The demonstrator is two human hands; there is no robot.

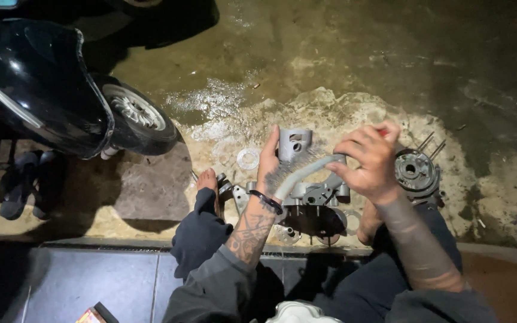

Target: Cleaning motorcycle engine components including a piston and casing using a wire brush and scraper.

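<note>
The left hand (268,162) is wrapped around a pale grey, ribbed flexible hose (306,170), gripping its lower end just above the wrist band. The right hand (369,162) is clenched on the hose's upper end, with something red showing at the fingertips; what it is cannot be made out. The hose arches between the two hands, its long axis running from the left hand up and across to the right hand, the right end pointing away from the person.

Directly beneath both hands sits a grey cast-metal engine casing (318,197) on the wet concrete floor (342,66). Just beyond the left hand's fingertips stands a short silver metal piston (295,143); a flat round washer (248,158) lies to the outside of that hand. Past the right hand rests a round toothed metal hub with studs (415,170).

As a judgement, the wet, probably greasy hose could slip out of either grip and knock the piston over, or small loose parts could wash into the sudsy puddle.
</note>
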